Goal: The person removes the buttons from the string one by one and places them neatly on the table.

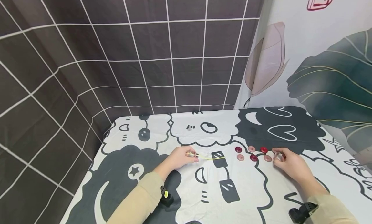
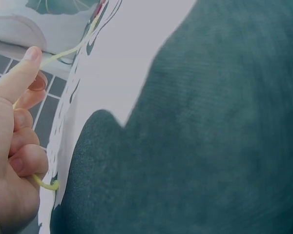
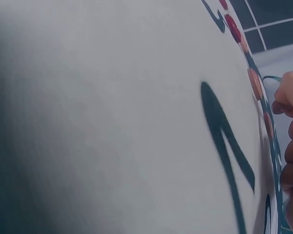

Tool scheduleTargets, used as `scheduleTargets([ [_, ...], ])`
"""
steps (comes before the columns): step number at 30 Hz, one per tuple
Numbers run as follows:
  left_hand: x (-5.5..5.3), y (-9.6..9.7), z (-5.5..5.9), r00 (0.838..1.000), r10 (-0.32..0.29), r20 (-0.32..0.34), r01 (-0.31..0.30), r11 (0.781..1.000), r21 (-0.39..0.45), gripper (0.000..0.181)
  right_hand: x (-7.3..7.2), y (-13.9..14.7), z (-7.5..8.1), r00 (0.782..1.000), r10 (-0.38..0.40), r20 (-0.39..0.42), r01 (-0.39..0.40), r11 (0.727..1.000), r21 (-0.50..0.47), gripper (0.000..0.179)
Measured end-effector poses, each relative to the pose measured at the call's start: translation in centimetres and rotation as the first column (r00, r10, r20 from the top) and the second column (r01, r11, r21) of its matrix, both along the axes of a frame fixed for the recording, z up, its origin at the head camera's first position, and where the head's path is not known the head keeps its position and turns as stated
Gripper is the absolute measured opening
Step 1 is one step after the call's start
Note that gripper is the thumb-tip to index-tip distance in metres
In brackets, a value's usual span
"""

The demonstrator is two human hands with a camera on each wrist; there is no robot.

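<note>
My left hand (image 1: 183, 157) grips a thin yellow cord (image 1: 213, 158) above the cloth. In the left wrist view, the cord (image 2: 63, 53) leaves past the thumb, and a short end (image 2: 46, 184) emerges below the curled fingers. My right hand (image 1: 290, 162) bends its fingers down at the right end of a double row of buttons. Beside it lie a pink button (image 1: 267, 158) and a red button (image 1: 263, 149). A pink button (image 3: 268, 124) appears close by the fingertips in the right wrist view; whether they pinch it is unclear.
Left along the rows lie dark red buttons (image 1: 238, 149) and pink buttons (image 1: 240, 157). A cartoon-printed cloth (image 1: 215, 191) covers the table. Dark checked fabric (image 1: 151, 72) hangs behind and at the left, with a leaf-patterned curtain (image 1: 308, 17) at the right.
</note>
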State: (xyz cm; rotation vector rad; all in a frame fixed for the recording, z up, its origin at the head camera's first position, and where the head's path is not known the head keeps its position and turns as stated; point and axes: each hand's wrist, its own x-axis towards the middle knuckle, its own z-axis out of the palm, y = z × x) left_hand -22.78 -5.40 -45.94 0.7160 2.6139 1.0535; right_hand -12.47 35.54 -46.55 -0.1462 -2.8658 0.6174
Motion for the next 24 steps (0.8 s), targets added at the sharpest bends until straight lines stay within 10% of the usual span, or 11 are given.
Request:
scheduleTargets([
  [24, -0.1, -0.1, 0.0, 1.0, -0.012, -0.007, 0.012, 1.0, 0.008, 0.023, 0.4, 1.2, -0.2, 0.998, -0.029, 0.062, 0.027, 0.999, 0.035, 0.041],
])
